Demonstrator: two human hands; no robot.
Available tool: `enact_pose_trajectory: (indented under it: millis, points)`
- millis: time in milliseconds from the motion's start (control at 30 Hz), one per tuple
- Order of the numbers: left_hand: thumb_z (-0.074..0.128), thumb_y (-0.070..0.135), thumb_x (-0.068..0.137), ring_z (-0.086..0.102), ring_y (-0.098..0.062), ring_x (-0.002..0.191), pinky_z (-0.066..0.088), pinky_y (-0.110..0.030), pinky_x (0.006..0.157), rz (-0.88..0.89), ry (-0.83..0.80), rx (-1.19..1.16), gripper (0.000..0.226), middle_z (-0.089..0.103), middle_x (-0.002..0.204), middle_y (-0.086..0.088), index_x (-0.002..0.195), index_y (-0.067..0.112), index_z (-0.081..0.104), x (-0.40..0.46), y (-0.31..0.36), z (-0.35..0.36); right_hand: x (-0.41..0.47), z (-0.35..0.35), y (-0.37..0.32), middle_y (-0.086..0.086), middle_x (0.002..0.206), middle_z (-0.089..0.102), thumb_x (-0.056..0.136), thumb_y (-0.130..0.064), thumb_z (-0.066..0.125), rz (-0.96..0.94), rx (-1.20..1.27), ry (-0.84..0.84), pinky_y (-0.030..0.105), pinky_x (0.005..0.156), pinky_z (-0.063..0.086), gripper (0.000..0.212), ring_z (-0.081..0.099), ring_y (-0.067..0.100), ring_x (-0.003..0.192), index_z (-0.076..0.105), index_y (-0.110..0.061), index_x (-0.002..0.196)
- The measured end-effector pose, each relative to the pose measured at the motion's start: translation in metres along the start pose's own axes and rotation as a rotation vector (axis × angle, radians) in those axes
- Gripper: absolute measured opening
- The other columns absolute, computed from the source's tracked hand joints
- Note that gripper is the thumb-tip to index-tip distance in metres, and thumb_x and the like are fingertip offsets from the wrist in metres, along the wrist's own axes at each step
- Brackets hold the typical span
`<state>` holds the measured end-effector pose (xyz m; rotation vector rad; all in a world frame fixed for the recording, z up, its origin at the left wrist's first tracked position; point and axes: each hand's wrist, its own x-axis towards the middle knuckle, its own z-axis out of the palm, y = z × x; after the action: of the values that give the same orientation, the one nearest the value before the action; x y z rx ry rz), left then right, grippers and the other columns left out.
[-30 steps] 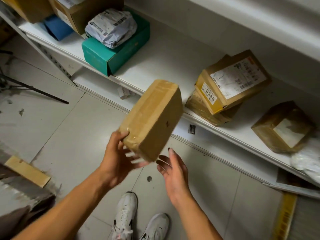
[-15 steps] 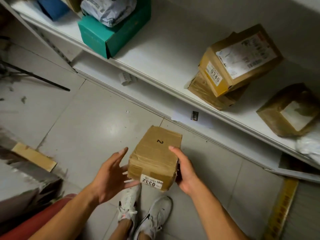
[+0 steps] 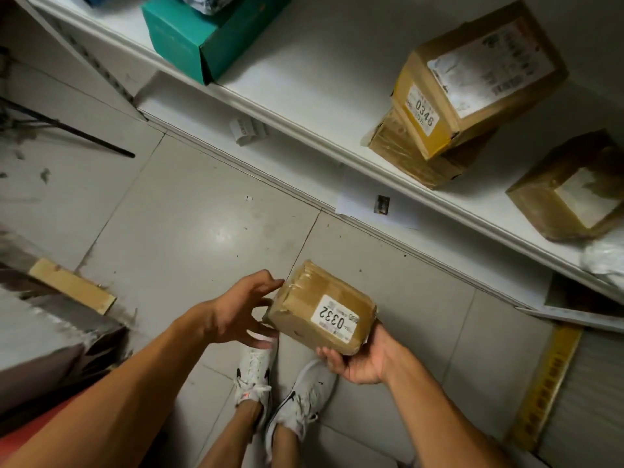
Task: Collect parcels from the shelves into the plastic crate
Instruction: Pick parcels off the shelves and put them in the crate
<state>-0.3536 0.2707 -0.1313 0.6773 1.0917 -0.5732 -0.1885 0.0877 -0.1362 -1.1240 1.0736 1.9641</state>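
A small brown taped parcel [image 3: 322, 310] is held in the air above the tiled floor [image 3: 189, 238], in front of the white shelf [image 3: 304, 106], its white label reading 0332 turned up toward the camera. The right hand [image 3: 359, 361] cups it from below at its near right corner, fingers curled up around the bottom edge. The left hand [image 3: 236, 310] is at the parcel's left end with fingers spread and only lightly bent, the fingertips touching or just beside the taped end; whether they press on it cannot be told. The two hands are apart, one on each side of the parcel. Directly under it, a pair of white sneakers [image 3: 280, 390] stands on the floor. On the shelf, near its front edge, a teal box [image 3: 202, 38] sits toward the left end with a grey bag partly visible on top. Further right, a cardboard box labelled 0346 [image 3: 472, 76] lies tilted on top of a flatter brown parcel [image 3: 415, 153], which reaches close to the front edge. Right of these, apart from them, another brown box [image 3: 570, 194] with a pale label stands on the shelf, and a white plastic bag [image 3: 604, 258] lies at the right end.
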Motion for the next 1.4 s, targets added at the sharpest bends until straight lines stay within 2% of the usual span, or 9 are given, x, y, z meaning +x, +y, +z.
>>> enact_pose_trajectory:
  millis: [200,333,467,600,733,867,967,1233,1400]
  points:
    - [0.089,0.03,0.064,0.017,-0.003,0.144,0.013,-0.034,0.121,0.387,-0.104,0.83,0.117,0.02,0.154,0.022,0.154,0.051,0.016,-0.008,-0.004,0.0,0.0,-0.029,0.002,0.027,0.083,0.06,0.099,-0.039,0.036,0.094,0.063,-0.077,0.031,0.036,0.054,0.061,0.062,0.029,0.05,0.066,0.014,0.097]
    - [0.098,0.035,0.058,0.049,-0.001,0.13,0.039,-0.034,0.115,0.656,0.041,0.735,0.09,0.057,0.136,0.02,0.136,0.038,0.052,-0.002,-0.008,0.006,-0.006,-0.034,-0.001,0.028,0.082,0.06,0.103,-0.044,0.029,0.091,-0.046,-0.065,0.03,0.039,0.055,0.069,0.063,0.028,0.05,0.064,0.015,0.099]
    - [0.095,0.018,0.065,0.065,-0.016,0.118,0.053,-0.042,0.102,0.578,-0.016,0.534,0.07,0.069,0.124,0.004,0.127,0.023,0.064,-0.007,-0.01,0.004,-0.019,-0.027,-0.002,0.032,0.094,0.068,0.097,-0.048,0.042,-0.039,-0.329,-0.033,0.035,0.058,0.062,0.065,0.073,0.034,0.067,0.073,0.009,0.1]
    - [0.093,0.046,0.058,0.071,-0.024,0.107,0.056,-0.044,0.096,0.423,-0.022,0.314,0.055,0.075,0.114,-0.004,0.106,0.023,0.079,-0.016,-0.021,0.0,-0.009,-0.016,0.002,0.014,0.126,0.062,0.099,-0.047,0.05,-0.339,-0.484,0.112,0.048,0.093,0.051,0.036,0.059,0.034,0.111,0.064,-0.016,0.11]
    - [0.096,0.061,0.036,0.073,-0.031,0.099,0.06,-0.035,0.08,0.274,-0.107,0.088,0.079,0.074,0.112,-0.018,0.098,0.014,0.081,-0.015,-0.036,-0.003,0.001,-0.001,0.015,0.019,0.143,0.057,0.099,-0.063,0.042,-0.416,-0.274,-0.179,0.053,0.12,0.031,0.07,0.05,0.038,0.136,0.057,-0.009,0.141]
    - [0.091,0.065,0.044,0.073,-0.034,0.09,0.06,-0.036,0.069,0.228,-0.121,-0.043,0.098,0.072,0.108,-0.022,0.117,0.005,0.068,-0.014,-0.044,0.004,0.008,-0.002,0.029,0.018,0.143,0.057,0.092,-0.077,0.034,-0.453,-0.148,-0.313,0.056,0.116,0.036,0.083,0.051,0.036,0.137,0.055,-0.016,0.145]
    - [0.076,0.068,0.068,0.068,-0.042,0.104,0.059,-0.045,0.086,0.237,-0.105,-0.036,0.089,0.067,0.121,-0.026,0.132,0.008,0.059,-0.013,-0.047,0.001,0.016,-0.01,0.037,0.019,0.145,0.055,0.088,-0.083,0.032,-0.487,-0.16,-0.305,0.062,0.112,0.039,0.088,0.049,0.036,0.138,0.052,-0.02,0.146]
    - [0.089,0.065,0.056,0.069,-0.038,0.101,0.052,-0.052,0.098,0.128,-0.136,-0.073,0.085,0.069,0.117,-0.025,0.12,0.011,0.073,-0.009,-0.05,0.003,0.009,-0.029,0.042,0.023,0.144,0.053,0.052,-0.063,0.092,-0.698,-0.152,-0.309,0.053,0.094,0.055,0.118,0.059,0.036,0.126,0.039,-0.026,0.15]
    - [0.077,0.057,0.079,0.064,-0.043,0.111,0.053,-0.05,0.097,0.012,-0.281,0.086,0.084,0.061,0.127,-0.032,0.142,0.007,0.053,-0.01,-0.031,0.018,0.002,-0.05,0.039,0.023,0.144,0.054,0.04,-0.053,0.1,-0.731,-0.037,-0.338,0.044,0.099,0.049,0.138,0.054,0.037,0.128,0.034,-0.014,0.155]
